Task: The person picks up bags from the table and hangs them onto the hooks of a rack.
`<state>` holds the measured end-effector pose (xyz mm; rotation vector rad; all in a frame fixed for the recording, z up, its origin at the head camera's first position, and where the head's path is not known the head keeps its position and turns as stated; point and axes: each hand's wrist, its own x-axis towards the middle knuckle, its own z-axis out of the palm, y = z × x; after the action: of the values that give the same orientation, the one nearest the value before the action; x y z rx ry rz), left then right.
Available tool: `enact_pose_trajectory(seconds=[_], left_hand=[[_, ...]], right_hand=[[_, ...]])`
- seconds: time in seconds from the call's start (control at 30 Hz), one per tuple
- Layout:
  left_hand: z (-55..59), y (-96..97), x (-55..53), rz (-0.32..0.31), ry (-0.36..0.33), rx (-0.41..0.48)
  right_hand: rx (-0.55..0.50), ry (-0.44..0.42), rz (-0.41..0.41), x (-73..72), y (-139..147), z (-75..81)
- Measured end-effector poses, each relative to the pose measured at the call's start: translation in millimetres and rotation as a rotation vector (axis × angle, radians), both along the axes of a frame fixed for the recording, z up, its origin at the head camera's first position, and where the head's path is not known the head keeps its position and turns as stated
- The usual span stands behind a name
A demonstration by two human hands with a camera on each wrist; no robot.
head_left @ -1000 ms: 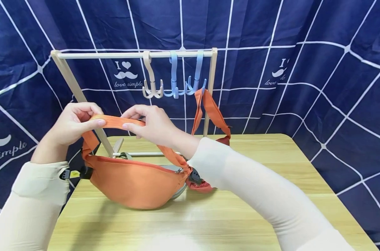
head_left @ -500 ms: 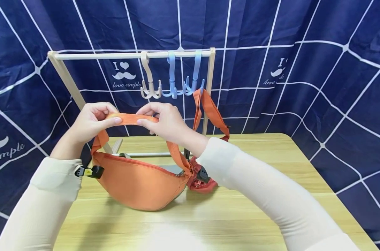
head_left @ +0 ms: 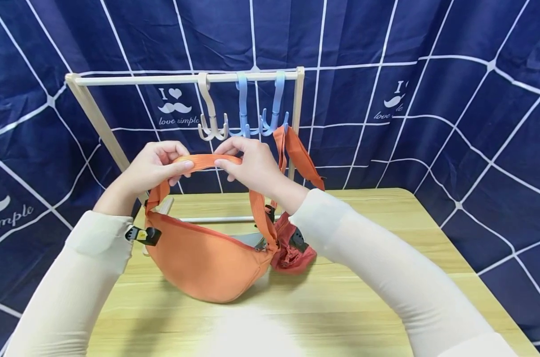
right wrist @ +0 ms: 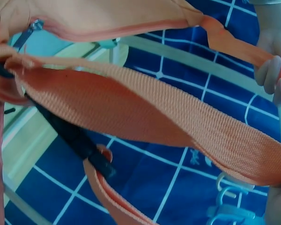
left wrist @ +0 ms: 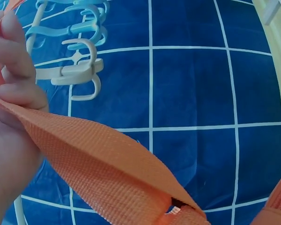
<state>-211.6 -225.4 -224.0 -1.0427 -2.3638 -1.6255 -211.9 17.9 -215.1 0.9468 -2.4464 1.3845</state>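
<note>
An orange waist bag (head_left: 212,263) hangs tilted close over the table, below both hands. Its webbing strap (head_left: 203,162) is stretched between the hands at the top. At its left end my left hand (head_left: 151,166) pinches the strap between thumb and fingers. My right hand (head_left: 256,166) pinches it a short way to the right. A black buckle (head_left: 143,235) with a yellow label dangles at the bag's left end. In the left wrist view the strap (left wrist: 98,154) runs down from the hand, twisted. The right wrist view shows the other strap length (right wrist: 178,117) close up.
Behind stands a wooden rack (head_left: 140,80); a beige hook (head_left: 213,130) and blue hooks (head_left: 276,99) hang from its bar. Another orange strap (head_left: 301,156) loops over the rightmost hook. A red bag (head_left: 294,255) lies by the right sleeve on the wooden table (head_left: 363,307).
Both hands have moved to the right with the strap between them, and the orange bag has swung right along with them. The rack and hooks stay in place.
</note>
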Motion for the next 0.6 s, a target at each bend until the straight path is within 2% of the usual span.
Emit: enact_pose_trajectory(seconds=[0.2,0.3,0.47,0.6], left_hand=[[4.0,9.7,-12.2,-0.027,-0.038,-0.078],[6.1,15.3,-16.6,-0.016,-0.059,-0.093],[10.6,25.1,-22.0,0.014,-0.071,-0.101],[13.1,32.1,-27.3,0.01,-0.068,-0.083]], right_hand=[[0.012,0.003,-0.024,-8.3,11,2.3],[0.017,-0.002,-0.043,-12.3,16,4.4],[0.021,0.004,-0.07,-17.4,24,8.4],[0.036,0.019,-0.101,-21.1,29,11.4]])
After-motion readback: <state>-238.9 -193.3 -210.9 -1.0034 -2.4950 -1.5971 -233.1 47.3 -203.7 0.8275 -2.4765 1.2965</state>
